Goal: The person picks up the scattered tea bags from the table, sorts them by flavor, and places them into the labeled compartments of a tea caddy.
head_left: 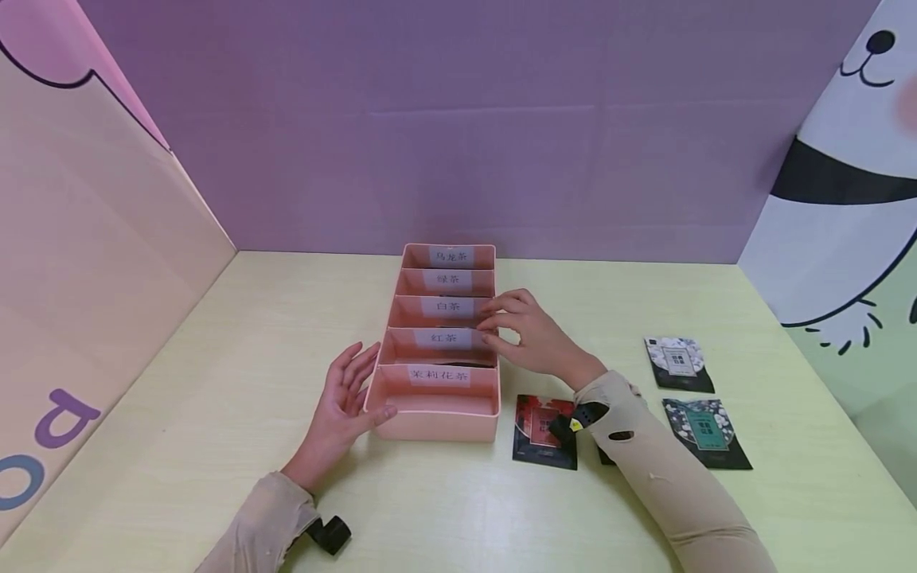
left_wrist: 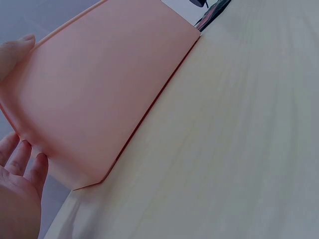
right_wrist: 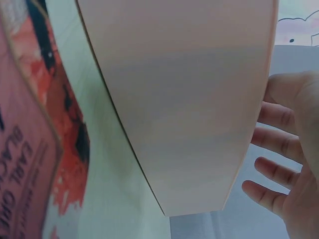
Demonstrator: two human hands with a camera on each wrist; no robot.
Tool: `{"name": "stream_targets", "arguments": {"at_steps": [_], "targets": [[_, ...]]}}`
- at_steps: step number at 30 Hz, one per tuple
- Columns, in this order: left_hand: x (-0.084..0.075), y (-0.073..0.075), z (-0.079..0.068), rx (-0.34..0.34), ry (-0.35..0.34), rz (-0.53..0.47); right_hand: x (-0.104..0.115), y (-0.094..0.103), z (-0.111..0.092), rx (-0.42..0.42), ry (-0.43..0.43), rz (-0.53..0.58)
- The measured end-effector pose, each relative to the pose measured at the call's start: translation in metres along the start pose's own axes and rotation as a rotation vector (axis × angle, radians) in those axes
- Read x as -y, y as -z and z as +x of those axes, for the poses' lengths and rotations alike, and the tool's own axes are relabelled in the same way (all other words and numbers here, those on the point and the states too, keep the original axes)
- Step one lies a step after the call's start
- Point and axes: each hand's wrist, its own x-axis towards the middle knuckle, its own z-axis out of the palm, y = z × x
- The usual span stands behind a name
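Note:
A pink box with several compartments in a row stands on the table, each bearing a white label with Chinese characters. Dark edges of packets show low inside some of them. At the box's near left corner is my left hand, its thumb over the front rim and its loosely bent fingers along the side. My right hand reaches over the right rim by the third and fourth compartments, fingers apart and slightly bent. In the right wrist view nothing shows between those fingers; the rim hides part of the thumb and fingertips.
Right of the box lie a red and black tea packet, a white and black packet and a green-labelled packet. The right sleeve mostly covers another dark packet. A purple wall panel stands behind the table.

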Motion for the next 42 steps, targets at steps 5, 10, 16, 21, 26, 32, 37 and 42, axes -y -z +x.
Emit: {"name": "stream_targets", "arguments": {"at_steps": [5,10,16,21,26,32,37,42], "targets": [[0.002,-0.002,0.003,0.009,-0.021,-0.013,-0.001,0.01,-0.002,0.058,-0.011,-0.021],[0.002,-0.003,0.001,0.005,-0.002,-0.001,-0.003,0.015,-0.005,0.092,-0.015,-0.004],[0.003,-0.002,0.0,0.008,0.003,0.01,-0.003,0.023,-0.016,0.081,-0.055,0.034],[0.004,-0.002,0.001,0.009,-0.005,0.009,-0.011,0.037,-0.033,0.054,-0.103,0.018],[0.003,-0.001,0.001,0.006,-0.001,0.01,-0.024,0.052,-0.053,0.016,-0.145,0.001],[0.0,0.0,0.001,-0.001,0.018,0.027,-0.04,0.075,-0.073,-0.011,-0.202,-0.021],[0.001,0.0,-0.001,-0.003,0.013,0.024,-0.054,0.095,-0.091,-0.01,-0.264,-0.077],[0.001,0.0,-0.001,-0.003,0.004,0.02,-0.067,0.115,-0.111,0.042,-0.393,-0.12]]}}
